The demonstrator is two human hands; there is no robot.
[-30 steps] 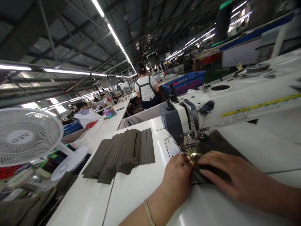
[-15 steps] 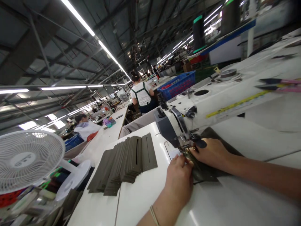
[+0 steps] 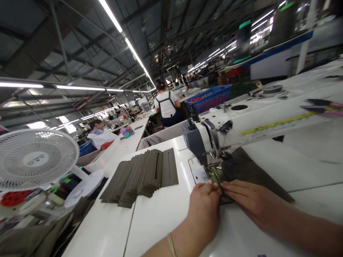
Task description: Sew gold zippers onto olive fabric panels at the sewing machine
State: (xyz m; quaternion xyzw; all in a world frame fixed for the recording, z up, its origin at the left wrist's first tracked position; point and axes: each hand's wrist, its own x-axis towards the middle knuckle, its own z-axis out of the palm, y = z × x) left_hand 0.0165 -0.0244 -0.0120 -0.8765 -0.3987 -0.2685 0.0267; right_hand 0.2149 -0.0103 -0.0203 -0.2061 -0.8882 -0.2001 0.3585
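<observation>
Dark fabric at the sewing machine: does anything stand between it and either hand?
Nothing visible does. The left hand and right hand are right at the dark fabric, in front of the sewing machine; the stack of flat pieces lies off to the left.

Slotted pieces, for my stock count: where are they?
In the head view, the slotted pieces lie overlapped on the white table, left of the sewing machine.

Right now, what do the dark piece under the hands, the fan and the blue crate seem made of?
Dark piece: perhaps coated cloth or leatherette, mostly matte; it lies flat and smooth, but its weave can't be made out.
Fan: likely white plastic, glossy, with a fine-ribbed grille.
Blue crate: probably moulded plastic, evenly coloured, with openwork sides.
</observation>
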